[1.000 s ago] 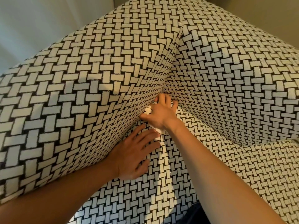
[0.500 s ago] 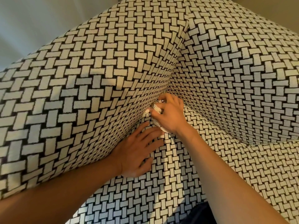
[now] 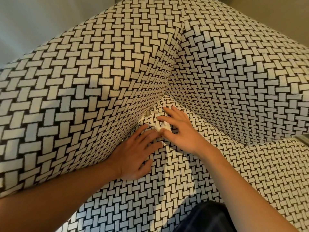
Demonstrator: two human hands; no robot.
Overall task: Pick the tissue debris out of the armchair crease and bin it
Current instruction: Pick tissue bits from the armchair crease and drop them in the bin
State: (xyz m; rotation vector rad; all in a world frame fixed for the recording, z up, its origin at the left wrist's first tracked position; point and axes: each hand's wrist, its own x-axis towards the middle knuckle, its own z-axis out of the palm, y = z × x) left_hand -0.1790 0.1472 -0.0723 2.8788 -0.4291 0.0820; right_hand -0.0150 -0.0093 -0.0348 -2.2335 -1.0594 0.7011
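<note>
Presently, my right hand (image 3: 182, 131) fingers pinch a tissue wad (image 3: 164, 128); remaining tissue scraps (image 3: 148, 113) lie up-left in the armchair crease (image 3: 157, 104), nearer this hand. Left hand (image 3: 135, 156) rests flat, released.

I count 1 armchair (image 3: 93, 77), covered all over in a black-and-white woven pattern. I see 2 hands: 1 left hand (image 3: 133, 158) and 1 right hand (image 3: 182, 131). I count 2 bare forearms, 1 behind each hand. For tissue, I make out 1 crumpled white wad (image 3: 164, 127) under the right hand, and 2 smaller white scraps (image 3: 147, 113) at the crease; there may be more tucked in that I cannot tell. I also see 1 patch of dark clothing (image 3: 205, 216) at the bottom edge.
</note>
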